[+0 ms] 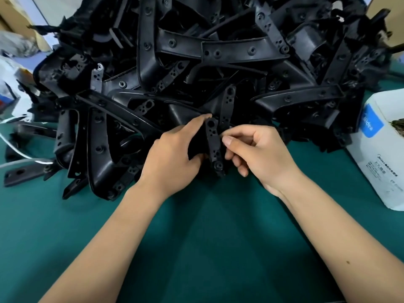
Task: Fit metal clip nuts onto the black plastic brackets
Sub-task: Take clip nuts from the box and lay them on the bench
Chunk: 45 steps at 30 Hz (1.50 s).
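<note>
- Two hands met at one black plastic bracket (213, 145), held just above the green desk (196, 237) at the near foot of a large heap of brackets (196, 62).
- The left hand (172, 154) gripped the bracket from its left side, fingers curled behind it and the thumb lying along its upper edge, so the perforated strip stood nearly upright between the two hands.
- The right hand (253, 149) had thumb and forefinger pressed together in a pinch at the strip's right edge, the other fingers curled loosely below.
- The step in hand appeared to be sliding a clip nut onto that edge. To do it well, the left hand should brace the strip firmly while the pinching fingers push the clip squarely sideways until its hole lines up with a hole in the strip; a skewed push would likely jam or spring off.
- No metal clip nut could be made out between the pinching fingers; whether one was held there could not be told.
- The bracket's far side was hidden behind the left fingers, and its lower end was lost in shadow.
- Beyond the fingers, one bracket in the heap showed a bright metal ring (100, 66), possibly a fitted nut.
- To the right of the right hand stood a white box (384, 149), cut off by the frame edge; its contents were unclear.
</note>
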Motion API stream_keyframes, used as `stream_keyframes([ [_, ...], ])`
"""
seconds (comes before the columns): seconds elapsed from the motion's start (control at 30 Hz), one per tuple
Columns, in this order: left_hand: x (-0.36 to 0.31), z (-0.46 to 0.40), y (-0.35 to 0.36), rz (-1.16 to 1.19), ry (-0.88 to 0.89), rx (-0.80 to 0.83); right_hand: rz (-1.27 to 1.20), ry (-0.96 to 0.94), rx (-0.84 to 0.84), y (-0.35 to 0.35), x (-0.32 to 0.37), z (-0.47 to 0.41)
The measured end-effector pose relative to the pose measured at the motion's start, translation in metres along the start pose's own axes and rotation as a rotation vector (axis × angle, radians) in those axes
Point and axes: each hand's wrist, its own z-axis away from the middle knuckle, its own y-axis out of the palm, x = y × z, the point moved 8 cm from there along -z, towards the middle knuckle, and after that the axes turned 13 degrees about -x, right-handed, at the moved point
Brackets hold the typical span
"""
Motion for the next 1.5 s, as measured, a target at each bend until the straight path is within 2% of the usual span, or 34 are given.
stream_keyframes([
  [0.23,-0.002,-0.002,0.002,-0.132,0.044,0.024,-0.027,-0.011,0.032,0.004,-0.002,0.001],
  [0.4,-0.003,-0.002,0.003,-0.139,0.065,0.019,0.016,0.0,0.088,0.006,-0.008,0.004],
  [0.7,-0.005,0.001,0.006,-0.19,0.107,-0.011,0.113,-0.072,0.079,0.015,-0.004,0.007],
  [0.8,-0.003,0.003,0.01,-0.199,0.073,0.06,0.115,-0.063,0.059,0.014,-0.004,0.007],
  [0.97,0.003,0.013,0.027,-0.199,0.01,0.319,-0.009,-0.029,0.011,0.007,-0.003,0.008],
  [1.03,0.005,0.014,0.029,-0.167,-0.028,0.36,-0.018,-0.041,-0.027,0.001,-0.002,0.008],
  [1.17,0.006,0.017,0.027,-0.067,-0.076,0.287,-0.058,-0.032,-0.1,-0.01,-0.002,0.01],
  [1.37,-0.006,0.021,0.014,-0.065,0.023,0.064,-0.096,0.045,-0.091,-0.01,-0.006,0.019],
  [1.5,-0.005,0.022,0.012,0.003,0.029,0.068,-0.118,0.097,-0.064,-0.009,-0.006,0.021],
])
